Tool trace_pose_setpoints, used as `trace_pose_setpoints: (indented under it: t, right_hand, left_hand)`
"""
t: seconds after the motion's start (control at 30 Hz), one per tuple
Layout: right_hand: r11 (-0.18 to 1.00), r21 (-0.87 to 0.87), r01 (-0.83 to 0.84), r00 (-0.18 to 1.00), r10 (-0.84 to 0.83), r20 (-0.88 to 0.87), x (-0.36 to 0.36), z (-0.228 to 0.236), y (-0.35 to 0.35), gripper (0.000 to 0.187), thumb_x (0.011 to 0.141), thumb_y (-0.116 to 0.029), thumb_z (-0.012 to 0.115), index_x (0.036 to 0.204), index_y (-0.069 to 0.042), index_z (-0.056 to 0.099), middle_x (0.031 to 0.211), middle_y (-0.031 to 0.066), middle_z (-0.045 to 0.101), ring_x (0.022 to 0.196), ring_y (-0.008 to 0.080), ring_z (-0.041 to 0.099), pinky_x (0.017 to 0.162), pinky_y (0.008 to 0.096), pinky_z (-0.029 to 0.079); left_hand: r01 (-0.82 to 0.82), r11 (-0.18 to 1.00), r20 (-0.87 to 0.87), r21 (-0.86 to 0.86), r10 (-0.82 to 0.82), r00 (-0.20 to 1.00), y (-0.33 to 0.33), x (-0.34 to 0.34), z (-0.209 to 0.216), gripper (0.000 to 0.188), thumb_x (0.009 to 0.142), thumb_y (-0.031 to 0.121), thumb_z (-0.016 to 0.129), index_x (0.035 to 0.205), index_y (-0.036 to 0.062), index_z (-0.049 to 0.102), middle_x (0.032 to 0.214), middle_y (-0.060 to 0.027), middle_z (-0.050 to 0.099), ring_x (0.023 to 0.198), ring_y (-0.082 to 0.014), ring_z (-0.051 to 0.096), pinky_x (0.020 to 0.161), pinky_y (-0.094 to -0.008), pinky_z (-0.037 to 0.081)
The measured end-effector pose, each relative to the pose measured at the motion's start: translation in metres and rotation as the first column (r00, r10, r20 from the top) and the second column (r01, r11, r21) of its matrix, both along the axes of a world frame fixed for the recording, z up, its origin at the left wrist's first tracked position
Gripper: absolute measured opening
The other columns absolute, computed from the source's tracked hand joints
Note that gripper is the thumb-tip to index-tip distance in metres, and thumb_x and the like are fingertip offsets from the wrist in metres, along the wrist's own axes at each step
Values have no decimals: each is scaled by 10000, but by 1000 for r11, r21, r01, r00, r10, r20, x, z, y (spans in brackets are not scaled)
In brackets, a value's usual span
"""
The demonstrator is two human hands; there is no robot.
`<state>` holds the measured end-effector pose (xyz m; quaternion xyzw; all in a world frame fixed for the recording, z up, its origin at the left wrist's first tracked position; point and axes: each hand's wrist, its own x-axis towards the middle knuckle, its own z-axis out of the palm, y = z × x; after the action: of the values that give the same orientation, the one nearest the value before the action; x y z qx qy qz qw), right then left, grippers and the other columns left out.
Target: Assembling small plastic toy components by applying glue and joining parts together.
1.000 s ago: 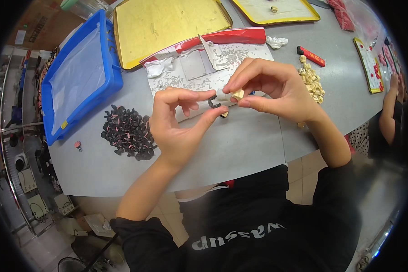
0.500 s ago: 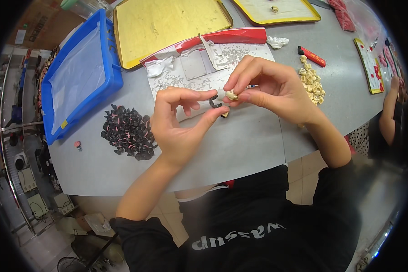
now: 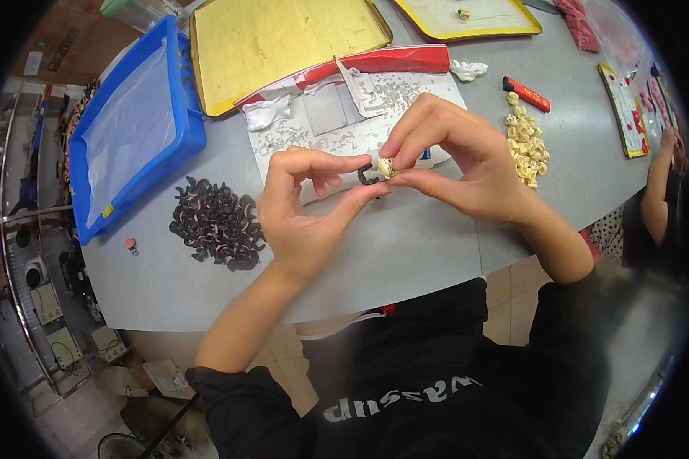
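Note:
Between thumb and forefinger my left hand (image 3: 306, 203) pinches a small black C-shaped piece (image 3: 366, 175). My right hand (image 3: 463, 157) grips a small cream-coloured moulded piece (image 3: 386, 167) with its fingertips. The two pieces meet, or nearly so, above the front edge of the sheet; I cannot tell whether they are joined. Left of my left hand lies a heap of black curved pieces with pink parts (image 3: 216, 223). Beyond my right hand is a pile of cream pieces (image 3: 527, 144).
A blue tray (image 3: 190, 138) with a white liner stands at the left. Yellow trays (image 3: 291, 46) lie at the back. A white sheet with grey specks (image 3: 283, 141) spreads behind my hands, near a red marker (image 3: 527, 95). Another person's arm (image 3: 657, 187) shows at the far right.
My right hand has brought the cream piece left and turned it upright, close against the black piece. My left hand has barely shifted.

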<state>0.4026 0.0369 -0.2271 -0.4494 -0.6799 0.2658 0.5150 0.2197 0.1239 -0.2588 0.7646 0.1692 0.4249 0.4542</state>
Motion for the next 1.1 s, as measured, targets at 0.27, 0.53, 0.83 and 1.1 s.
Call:
trace_pose_setpoints:
  t: [0.27, 0.53, 0.83, 1.1]
  right_hand:
    - [1000, -9, 20, 1000, -20, 11, -4, 0, -2, 168, 702, 83, 658, 817, -29, 607, 914, 106, 586, 846, 178, 566, 706, 260, 483]
    - [1000, 17, 25, 999, -26, 39, -4, -1, -2, 170, 692, 88, 657, 812, -23, 612, 906, 108, 590, 832, 181, 571, 703, 260, 483]
    - [1000, 20, 10, 999, -11, 49, -5, 0, -2, 158, 703, 87, 649, 819, -13, 610, 902, 118, 590, 828, 189, 580, 691, 260, 498]
    - [983, -181, -22, 985, -10, -174, -8, 6, -6, 135, 736, 77, 644, 840, 4, 595, 920, 121, 585, 848, 171, 592, 743, 265, 514]
  left_hand:
    - [-7, 1000, 34, 3, 7, 999, 0, 2, -2, 430, 609, 105, 824, 888, 58, 500, 838, -50, 650, 628, -74, 488, 553, -191, 387]
    - [7, 1000, 47, -5, -7, 999, 0, 1, -2, 430, 607, 99, 822, 885, 57, 497, 831, -56, 655, 632, -74, 497, 556, -190, 387]
    - [21, 1000, 65, 9, -21, 998, 0, 2, -1, 431, 605, 100, 823, 883, 53, 497, 821, -53, 656, 623, -81, 493, 543, -193, 386]
    - [-13, 989, 70, 147, 3, 998, -3, 0, 2, 404, 607, 89, 816, 874, 57, 515, 810, -63, 668, 618, -108, 514, 539, -205, 398]
